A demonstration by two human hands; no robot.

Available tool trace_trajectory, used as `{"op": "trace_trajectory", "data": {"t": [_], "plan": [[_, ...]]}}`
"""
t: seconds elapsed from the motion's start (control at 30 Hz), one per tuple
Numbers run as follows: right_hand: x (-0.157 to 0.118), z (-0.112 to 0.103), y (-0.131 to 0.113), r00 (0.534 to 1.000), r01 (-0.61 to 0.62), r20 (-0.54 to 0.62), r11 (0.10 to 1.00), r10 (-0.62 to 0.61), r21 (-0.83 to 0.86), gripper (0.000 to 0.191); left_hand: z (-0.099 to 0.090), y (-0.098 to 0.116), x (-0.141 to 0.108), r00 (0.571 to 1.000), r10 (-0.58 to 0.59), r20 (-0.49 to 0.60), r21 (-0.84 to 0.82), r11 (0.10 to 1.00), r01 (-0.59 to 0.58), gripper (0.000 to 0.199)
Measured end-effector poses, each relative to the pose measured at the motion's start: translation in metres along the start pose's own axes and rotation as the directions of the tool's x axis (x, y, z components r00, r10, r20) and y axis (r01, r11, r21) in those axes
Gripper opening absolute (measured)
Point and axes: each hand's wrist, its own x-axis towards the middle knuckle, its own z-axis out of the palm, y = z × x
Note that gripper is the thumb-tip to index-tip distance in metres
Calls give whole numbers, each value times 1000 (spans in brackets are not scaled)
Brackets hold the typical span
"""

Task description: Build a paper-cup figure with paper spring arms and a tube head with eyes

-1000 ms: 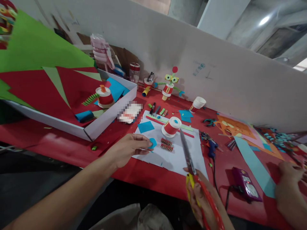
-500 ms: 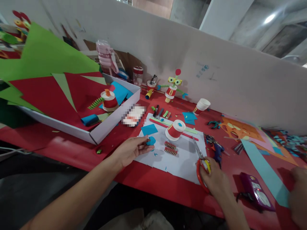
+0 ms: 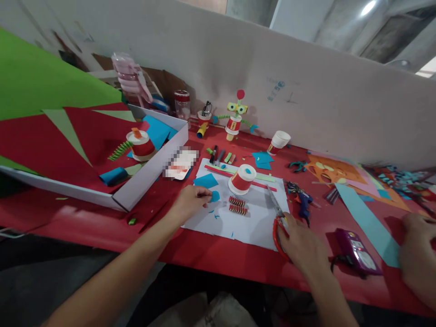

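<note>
My left hand (image 3: 190,200) is over the left part of a white paper sheet (image 3: 259,227), thumb and fingers pinched at the edge of a small cut piece of blue paper (image 3: 215,196). At the sheet's right edge, my right hand (image 3: 301,238) is closed on the red and yellow handles of the scissors (image 3: 275,202), whose blades point away from me over the sheet. Between my hands stands an upturned red and white paper cup (image 3: 241,179) with a blue dot on its base. Folded red paper springs (image 3: 237,209) lie in front of it. A blue paper square (image 3: 205,180) lies beyond my left hand.
A white box (image 3: 153,170) of coloured paper stands left, beside a phone (image 3: 180,163). A cup figure (image 3: 233,125) stands at the back. To the right lie a glue gun (image 3: 304,202), pliers (image 3: 298,166), a purple device (image 3: 357,254) and another person's hand (image 3: 417,254).
The view has shifted slightly to the right. My right hand has moved further over the scissors' handles. The blue piece has been lowered toward the sheet. The other person's hand has come further into view.
</note>
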Motion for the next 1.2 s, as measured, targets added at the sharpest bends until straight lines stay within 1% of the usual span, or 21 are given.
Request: {"op": "trace_trajectory", "data": {"t": [0.07,0.13,0.2,0.27,0.33,0.37,0.43,0.5,0.63,0.73,0.8,0.9,0.97,1.03,1.07,1.1,1.13,1.2], "plan": [[-1,-3,-2,1000,-17,7,1000,17,13,39,2,0,5,1000,8,15,27,1000,-9,14],[-2,-2,-1,999,-26,-19,1000,26,10,39,4,0,7,1000,22,18,50,998,-23,17],[-3,1,0,993,-6,-115,1000,3,-22,39,5,-1,5,999,38,13,55,998,-39,18],[-4,5,0,966,34,-255,999,-43,-40,38,5,-4,2,999,53,-4,47,997,-53,19],[-4,10,-2,920,119,-379,993,-105,13,38,5,-8,-1,996,78,-50,26,997,-77,19],[-4,12,-4,896,185,-421,981,-141,66,37,4,-10,-1,992,93,-81,12,996,-92,18],[-3,17,-14,856,329,-471,927,-212,181,35,3,-15,-2,982,120,-143,-13,992,-123,13],[-3,22,-27,839,423,-479,864,-259,273,33,1,-20,-1,973,136,-186,-28,989,-143,10],[-5,29,-55,832,478,-486,790,-267,383,30,-2,-25,1,955,163,-246,-53,982,-181,7],[-11,30,-72,807,537,-511,727,-296,427,29,-3,-27,-1,943,158,-292,-77,979,-188,9],[-16,30,-83,795,572,-504,691,-337,441,29,-4,-29,-4,939,134,-316,-92,981,-171,14],[-25,32,-103,783,605,-474,672,-403,427,35,-5,-32,-8,930,117,-347,-110,980,-164,22],[-30,34,-119,777,617,-451,673,-439,407,44,-5,-31,-9,923,131,-361,-122,975,-186,24],[-35,35,-134,782,615,-422,678,-460,401,52,-5,-30,-10,923,148,-356,-128,970,-205,25],[-37,35,-141,781,618,-408,675,-472,402,52,-5,-29,-11,926,153,-346,-127,970,-207,25],[-39,35,-146,769,636,-399,656,-499,406,52,-5,-28,-11,930,152,-335,-123,971,-204,25],[-41,33,-150,740,673,-394,614,-545,413,50,-5,-27,-12,933,150,-328,-119,973,-199,25],[-44,29,-153,642,761,-406,478,-650,439,49,-6,-26,-12,935,144,-325,-116,975,-190,25]]}}
